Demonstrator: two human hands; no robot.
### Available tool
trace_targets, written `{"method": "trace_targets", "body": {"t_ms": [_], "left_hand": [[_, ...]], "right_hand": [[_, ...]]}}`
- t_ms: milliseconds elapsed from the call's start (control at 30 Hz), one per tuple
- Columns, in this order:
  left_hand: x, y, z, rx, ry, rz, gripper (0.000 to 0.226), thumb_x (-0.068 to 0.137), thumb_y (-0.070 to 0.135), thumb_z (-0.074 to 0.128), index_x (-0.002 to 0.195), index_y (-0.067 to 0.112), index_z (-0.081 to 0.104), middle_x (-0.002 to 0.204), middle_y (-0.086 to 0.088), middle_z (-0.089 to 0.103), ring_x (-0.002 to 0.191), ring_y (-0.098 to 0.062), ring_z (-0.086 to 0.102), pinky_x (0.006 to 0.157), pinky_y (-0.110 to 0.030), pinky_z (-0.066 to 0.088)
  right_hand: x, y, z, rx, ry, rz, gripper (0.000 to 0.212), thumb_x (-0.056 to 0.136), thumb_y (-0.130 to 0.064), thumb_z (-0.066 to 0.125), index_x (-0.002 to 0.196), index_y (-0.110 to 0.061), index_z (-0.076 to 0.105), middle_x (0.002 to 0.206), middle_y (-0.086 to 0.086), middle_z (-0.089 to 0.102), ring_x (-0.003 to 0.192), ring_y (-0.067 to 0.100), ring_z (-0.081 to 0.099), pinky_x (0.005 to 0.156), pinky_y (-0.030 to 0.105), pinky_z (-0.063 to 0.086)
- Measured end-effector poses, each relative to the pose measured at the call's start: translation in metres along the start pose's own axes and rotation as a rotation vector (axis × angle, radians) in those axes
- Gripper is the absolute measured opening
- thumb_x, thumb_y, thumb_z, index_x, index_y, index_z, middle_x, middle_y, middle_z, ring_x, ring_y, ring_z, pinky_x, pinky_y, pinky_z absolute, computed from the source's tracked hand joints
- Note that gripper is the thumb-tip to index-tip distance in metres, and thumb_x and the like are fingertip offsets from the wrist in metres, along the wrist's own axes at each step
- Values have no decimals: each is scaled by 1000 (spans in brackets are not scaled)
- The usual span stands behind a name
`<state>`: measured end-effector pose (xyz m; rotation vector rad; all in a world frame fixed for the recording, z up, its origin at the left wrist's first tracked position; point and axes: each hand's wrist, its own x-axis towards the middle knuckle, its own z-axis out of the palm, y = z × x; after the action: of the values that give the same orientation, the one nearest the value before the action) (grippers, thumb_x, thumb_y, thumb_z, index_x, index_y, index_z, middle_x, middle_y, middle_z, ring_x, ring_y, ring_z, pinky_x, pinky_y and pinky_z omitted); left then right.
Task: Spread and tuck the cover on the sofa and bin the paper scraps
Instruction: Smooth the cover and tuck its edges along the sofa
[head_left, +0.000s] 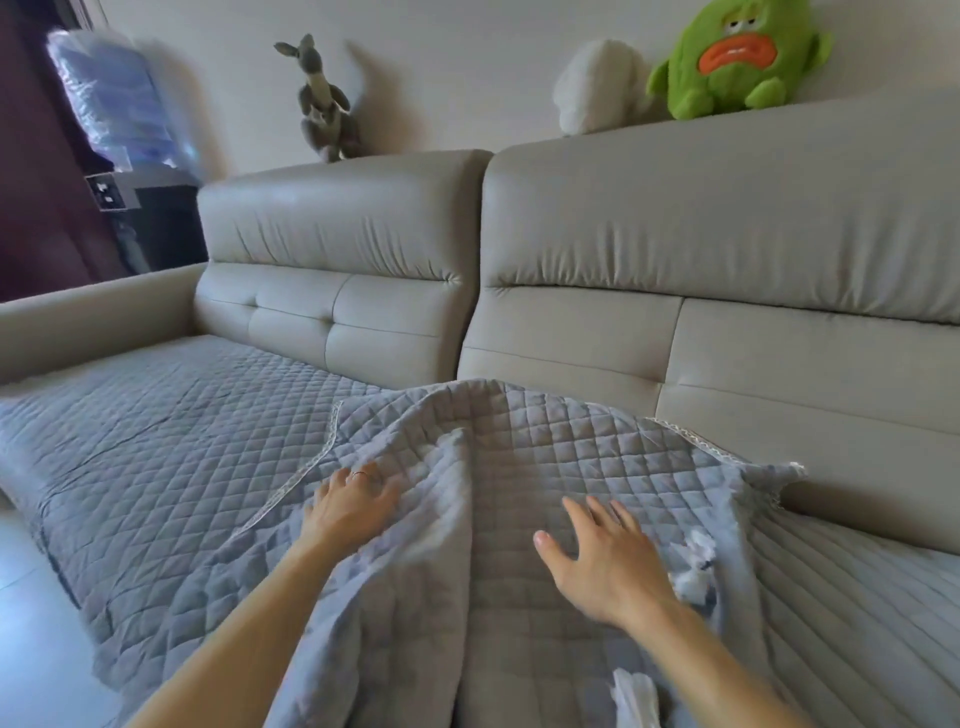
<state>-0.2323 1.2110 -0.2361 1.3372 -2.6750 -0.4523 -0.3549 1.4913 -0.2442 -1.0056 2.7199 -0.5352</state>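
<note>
Grey quilted cover (519, 447), diamond stitch, lace-like trim along its edge. It's bunched on the middle of the sofa (727, 234) seat, humped up against the foot of the backrest, with a deep fold running down toward me between my two hands. A second quilted cover (156, 431) of the same grey lies flat over the left seat, out to the left armrest and hanging over the front edge; the bunched one overlaps its right side.

My left hand (353, 501) rests palm down on the left slope of the bunched cover, fingers curled a bit and slightly spread, ring on one finger; it presses rather than grips, far as I can see. My right hand (608, 556) is flat on the cover right of the fold, fingers spread apart, thumb out, nothing clamped.

White paper scraps (696, 566) sit just beside my right hand at the cover's right edge, and another white scrap (634, 691) lies near the bottom of the frame by my right forearm.

Right seat of the sofa is bare beige cushion from the cover's right edge onward, so open room there. The cover's back right corner sticks up just off the backrest.

On the backrest top: grey kangaroo toy (324, 104) over the left section, white plush (597, 85) and green plush (737, 52) over the right one. Floor shows at the lower left, past the front edge.
</note>
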Motion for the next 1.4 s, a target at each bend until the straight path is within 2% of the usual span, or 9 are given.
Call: {"method": "trace_targets", "body": {"t_ms": [200,367,500,700,833,933,1033,1233,1400], "left_hand": [[66,-65,-3,109,-147,-173,119,52,103,31,151,46,-4,163,-10,-9,147,-44,-6,106,-74,1],[91,-102,31,72,-117,-149,96,61,100,24,144,51,29,164,-3,-1,146,-43,-9,102,-78,-1],[117,-106,28,28,30,30,53,90,73,31,134,45,41,150,13,39,144,-35,21,100,-77,16],[157,-177,-41,49,302,187,30,101,49,31,123,37,48,116,3,69,94,-29,67,91,-52,42],[174,-216,-71,225,316,39,38,101,36,35,139,39,41,127,5,64,106,-26,64,107,-62,25],[180,-262,-85,309,121,-154,56,92,31,48,144,38,29,132,3,59,116,-24,58,104,-60,34],[176,-260,-80,171,-58,-265,83,80,35,57,151,38,15,149,-4,39,133,-31,42,102,-60,37],[191,-166,-72,132,91,197,83,69,37,57,146,44,26,147,5,45,132,-21,43,109,-53,29],[192,-110,-67,-383,-624,96,67,79,58,65,135,23,53,133,-2,53,118,-22,53,96,-34,39]], "right_hand": [[87,-88,21,195,-77,74,86,86,-79,26,155,-29,17,162,6,19,147,29,22,118,44,21],[153,-146,63,133,-127,143,78,89,-69,39,147,-19,32,153,12,38,139,34,36,112,47,29],[180,-174,89,-38,-52,267,42,96,-56,30,129,-34,43,154,6,26,143,42,11,99,82,11],[194,-234,120,343,86,90,20,94,-58,37,77,-48,43,113,10,56,119,39,48,98,68,35],[198,-259,143,253,-172,7,32,93,-61,35,115,-46,53,139,-3,53,139,31,34,110,67,18],[196,-284,141,133,-354,-103,60,88,-71,37,141,-44,42,156,-15,32,150,26,9,112,67,-5],[193,-276,136,215,-349,-160,68,83,-72,47,143,-40,42,151,-8,44,142,19,34,119,43,19],[200,-195,69,237,-17,-105,57,86,-62,55,135,-34,53,141,-6,55,130,11,49,103,22,35],[210,-173,47,182,269,-3,59,87,-59,55,134,-23,52,142,1,47,130,21,46,105,31,36]]}}
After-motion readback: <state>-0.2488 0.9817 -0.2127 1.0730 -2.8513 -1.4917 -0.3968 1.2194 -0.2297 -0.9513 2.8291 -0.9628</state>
